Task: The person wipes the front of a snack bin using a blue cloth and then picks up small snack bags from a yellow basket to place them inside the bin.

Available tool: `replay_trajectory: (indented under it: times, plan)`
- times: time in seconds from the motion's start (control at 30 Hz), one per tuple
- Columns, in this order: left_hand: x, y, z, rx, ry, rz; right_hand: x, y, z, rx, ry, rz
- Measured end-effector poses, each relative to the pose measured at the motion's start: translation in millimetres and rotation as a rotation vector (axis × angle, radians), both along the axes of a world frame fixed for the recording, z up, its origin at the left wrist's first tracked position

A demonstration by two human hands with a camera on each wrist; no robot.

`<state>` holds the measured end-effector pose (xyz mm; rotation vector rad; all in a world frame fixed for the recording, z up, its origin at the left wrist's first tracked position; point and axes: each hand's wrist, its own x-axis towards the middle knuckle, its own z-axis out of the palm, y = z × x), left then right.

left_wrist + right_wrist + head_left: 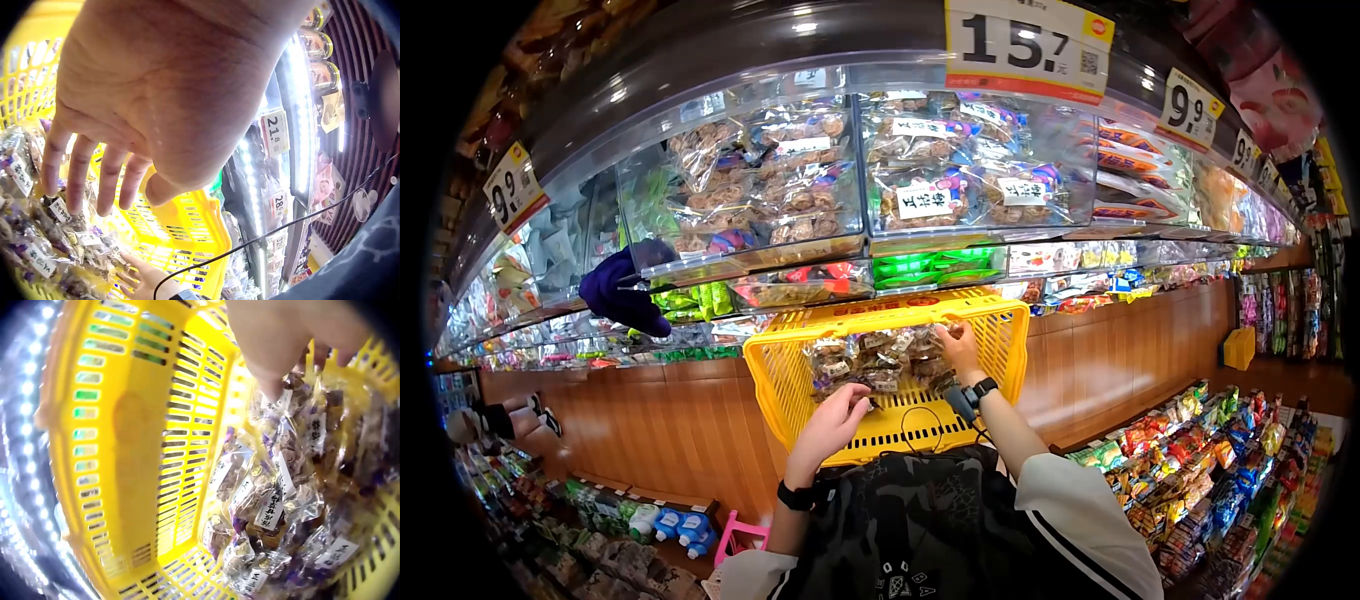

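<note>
A yellow plastic basket (pixel 885 318) holds several clear bags of brown snacks with white labels (pixel 880 360). Over the basket's near left part is my left hand (pixel 832 425), its fingers extended and nothing in them; in the left wrist view the left hand (pixel 162 94) shows its palm above the bags (pixel 40 259). My right hand (pixel 960 355) reaches into the basket's right side. The right wrist view shows the right hand (pixel 294 337) with fingertips down at the bags (pixel 269 506); whether they pinch one is unclear.
Clear shelf bins (pixel 740 190) of bagged snacks stand beyond the basket, with price tags (pixel 1030 45) above. A dark purple cloth item (pixel 625 290) hangs at the left. Snack racks (pixel 1200 460) stand at the lower right, and a pink stool (pixel 742 535) at the lower left.
</note>
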<state>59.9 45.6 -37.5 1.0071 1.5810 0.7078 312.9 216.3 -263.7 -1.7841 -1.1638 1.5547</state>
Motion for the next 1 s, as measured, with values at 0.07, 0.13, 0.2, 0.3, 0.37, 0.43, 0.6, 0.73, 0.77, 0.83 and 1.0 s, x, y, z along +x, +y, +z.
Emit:
replay_trajectory:
  times: [0.07, 0.13, 0.2, 0.3, 0.37, 0.43, 0.6, 0.73, 0.77, 0.83, 1.0]
  plan:
    - [1, 5, 4, 0.007, 0.008, -0.008, -2, 1, 29, 0.390, -0.339, 0.238]
    - [1, 10, 7, 0.014, 0.015, -0.019, -4, 1, 72, 0.370, -0.296, 0.275]
    - [3, 15, 9, 0.023, -0.043, -0.012, -3, 0, 123, 0.324, -0.215, 0.352]
    - [10, 25, 9, 0.088, -0.034, -0.022, -2, -1, 203, 0.204, -0.098, 0.549]
    - [17, 35, 16, 0.233, 0.094, -0.094, -6, -3, 238, -0.012, 0.134, 0.738]
    - [24, 45, 21, 0.304, 0.075, -0.178, -10, -5, 248, -0.002, 0.198, 0.808]
    - [25, 54, 36, 0.151, -0.039, -0.217, -16, 0, 247, 0.017, 0.494, 0.781]
    - [25, 51, 38, 0.209, 0.043, -0.141, -19, 3, 257, -0.024, 0.333, 0.665]
    - [25, 49, 40, 0.185, 0.012, -0.124, -22, 3, 255, 0.100, 0.262, 0.676]
    - [28, 51, 43, 0.169, -0.023, -0.061, -33, 1, 275, 0.178, 0.124, 0.631]
    - [34, 51, 35, 0.291, 0.057, 0.064, -53, -15, 288, 0.901, -0.215, 0.651]
